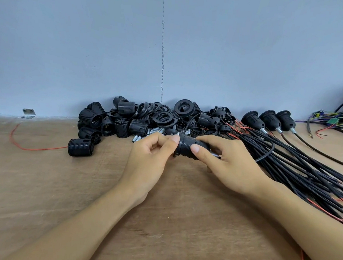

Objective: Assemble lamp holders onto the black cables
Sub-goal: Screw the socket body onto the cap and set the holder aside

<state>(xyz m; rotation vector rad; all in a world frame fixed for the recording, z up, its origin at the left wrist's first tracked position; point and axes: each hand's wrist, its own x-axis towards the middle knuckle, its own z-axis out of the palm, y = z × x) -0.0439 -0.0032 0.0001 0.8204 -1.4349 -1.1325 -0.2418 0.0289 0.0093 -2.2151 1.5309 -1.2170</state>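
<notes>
lamp holder [186,146] sits crosswise between hands, long axis left-right: right hand [227,165] grips its threaded body, left hand [150,159] pinches the ring end, black cable [273,147] trailing right.

Three cabled lamp holders [269,121], one held holder [187,146], one black cable bundle [299,168], one metal bracket [28,113].

I see even, diffuse, moderately bright light. Soft, faint shadows lie on the wooden tabletop [39,181] under the left hand [149,161] and right hand [231,165]. Wide-angle distortion bows its far edge; the lower corners render soft.
</notes>
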